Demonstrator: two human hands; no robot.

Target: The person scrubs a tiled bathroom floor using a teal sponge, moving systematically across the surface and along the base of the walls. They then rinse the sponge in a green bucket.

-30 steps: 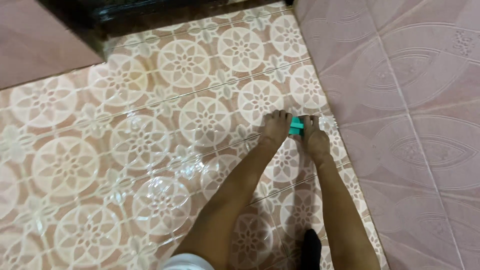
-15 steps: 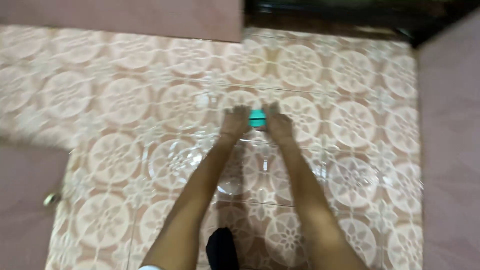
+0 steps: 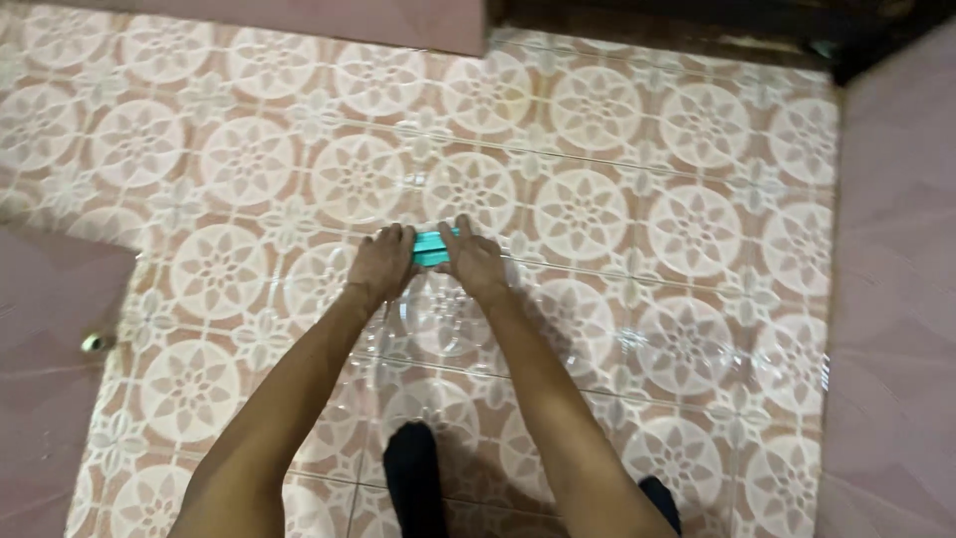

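Observation:
Both arms reach down to a wet, glossy floor of pink tiles with white flower rings. A small teal scrubbing block lies pressed on the tiles between the two hands. My left hand grips its left end and my right hand grips its right end, fingers curled over the top. Only a short strip of the block shows between the knuckles.
Plain pink wall tiles rise at the right and at the lower left. A dark doorway lies at the top. A small metal fitting sits by the left wall. Dark feet stand below the hands.
The view swung from the right wall toward the open floor. Both hands slid the teal block leftward across the tiles, still gripping it together.

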